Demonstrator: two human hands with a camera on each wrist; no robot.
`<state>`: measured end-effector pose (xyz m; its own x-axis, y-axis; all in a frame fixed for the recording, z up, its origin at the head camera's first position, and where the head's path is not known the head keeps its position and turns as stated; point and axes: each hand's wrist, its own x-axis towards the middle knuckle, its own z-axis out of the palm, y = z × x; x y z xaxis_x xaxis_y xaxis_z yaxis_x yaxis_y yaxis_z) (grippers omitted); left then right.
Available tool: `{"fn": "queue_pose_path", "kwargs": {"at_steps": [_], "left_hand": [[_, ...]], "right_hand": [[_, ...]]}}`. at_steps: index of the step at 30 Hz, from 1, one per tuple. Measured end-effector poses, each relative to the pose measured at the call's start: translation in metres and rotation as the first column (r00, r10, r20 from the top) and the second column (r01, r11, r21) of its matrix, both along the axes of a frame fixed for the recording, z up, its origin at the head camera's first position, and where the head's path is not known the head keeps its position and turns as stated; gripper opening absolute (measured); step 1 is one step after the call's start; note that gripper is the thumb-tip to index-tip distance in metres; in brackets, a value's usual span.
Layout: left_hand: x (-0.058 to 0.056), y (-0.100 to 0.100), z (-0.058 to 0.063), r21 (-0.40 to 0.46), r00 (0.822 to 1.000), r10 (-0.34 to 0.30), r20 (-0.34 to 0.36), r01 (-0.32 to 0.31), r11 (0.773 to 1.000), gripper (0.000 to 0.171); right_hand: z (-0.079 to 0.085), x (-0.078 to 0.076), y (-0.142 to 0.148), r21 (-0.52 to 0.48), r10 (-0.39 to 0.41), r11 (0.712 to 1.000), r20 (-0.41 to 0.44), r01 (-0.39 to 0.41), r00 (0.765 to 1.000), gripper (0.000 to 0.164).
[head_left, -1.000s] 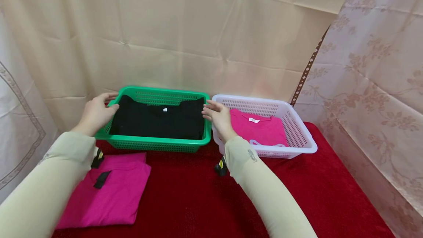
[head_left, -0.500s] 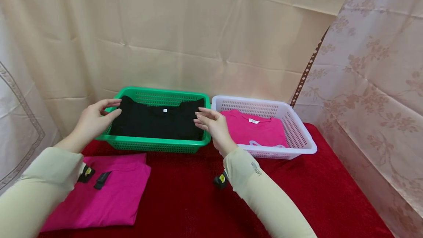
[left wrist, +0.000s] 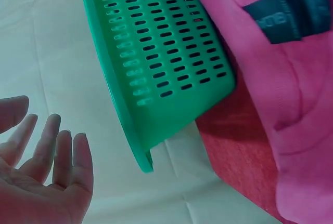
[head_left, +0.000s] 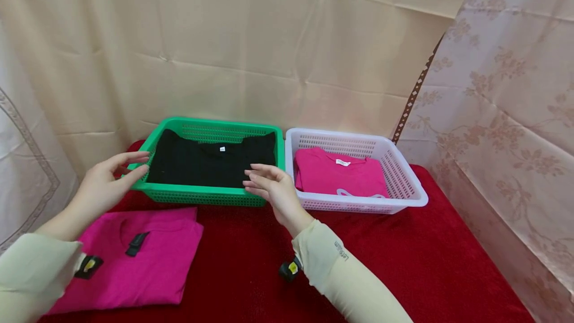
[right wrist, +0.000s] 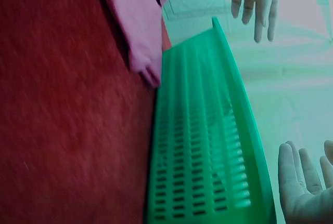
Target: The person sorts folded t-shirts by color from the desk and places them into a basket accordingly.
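The bench (head_left: 233, 268) was covered with a red cloth (head_left: 430, 258). A creased beige curtain (head_left: 251, 39) hung behind it. A pale pink drape (head_left: 515, 123) with a floral pattern hung at the right side; a brown trim strip (head_left: 418, 88) with light diamonds ran obliquely where drape and curtain met. A white drape (head_left: 18, 198) with a grey patterned band (head_left: 30, 141) hung at the left.

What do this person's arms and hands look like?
The left hand and right hand are gloveless. The sleeves are pale cream, with dark lettering near the right cuff. A black device with a yellow patch sits at each wrist.
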<state>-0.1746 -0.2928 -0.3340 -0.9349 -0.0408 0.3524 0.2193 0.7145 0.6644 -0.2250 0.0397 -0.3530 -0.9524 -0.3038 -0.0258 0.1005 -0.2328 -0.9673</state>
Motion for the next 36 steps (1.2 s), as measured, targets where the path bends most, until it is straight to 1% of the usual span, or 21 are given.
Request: {"fn": "queue_pose_path", "kwargs": {"at_steps": [6,9,13,17,22,26,28,30,36], "left_hand": [[0.016,-0.013,-0.009,0.008,0.999,0.037,-0.002,-0.037,0.999,0.044],[0.023,-0.018,-0.017,0.023,0.999,0.039,-0.021,-0.038,0.999,0.043],[0.031,-0.025,-0.026,0.038,0.999,0.053,-0.004,-0.053,0.998,0.044],[0.038,-0.031,-0.036,0.025,0.997,0.069,0.028,-0.07,0.997,0.044],[0.046,-0.035,-0.053,0.028,0.997,0.058,0.046,-0.059,0.998,0.041],[0.051,-0.038,-0.069,0.034,0.996,0.05,0.075,-0.053,0.998,0.038],[0.051,-0.04,-0.075,0.028,0.994,0.057,0.09,-0.059,0.998,0.039],[0.052,-0.042,-0.08,0.016,0.992,0.064,0.11,-0.067,0.998,0.043],[0.053,-0.046,-0.091,-0.021,0.989,0.067,0.132,-0.065,0.998,0.05]], "right_hand": [[-0.01,0.015,-0.006,-0.048,0.036,0.998,0.015,-0.036,0.999,0.036],[-0.017,0.021,-0.008,-0.067,0.052,0.996,0.017,-0.051,0.998,0.037],[-0.027,0.027,-0.013,-0.084,0.058,0.995,0.033,-0.055,0.998,0.04],[-0.036,0.033,-0.02,-0.101,0.059,0.993,0.044,-0.055,0.997,0.039],[-0.049,0.04,-0.026,-0.122,0.077,0.99,0.079,-0.067,0.994,0.04],[-0.058,0.046,-0.03,-0.133,0.091,0.988,0.116,-0.075,0.989,0.041],[-0.063,0.049,-0.032,-0.136,0.091,0.988,0.123,-0.074,0.988,0.04],[-0.068,0.052,-0.034,-0.141,0.09,0.987,0.136,-0.071,0.987,0.039],[-0.081,0.06,-0.041,-0.151,0.09,0.987,0.195,-0.06,0.977,0.037]]}}
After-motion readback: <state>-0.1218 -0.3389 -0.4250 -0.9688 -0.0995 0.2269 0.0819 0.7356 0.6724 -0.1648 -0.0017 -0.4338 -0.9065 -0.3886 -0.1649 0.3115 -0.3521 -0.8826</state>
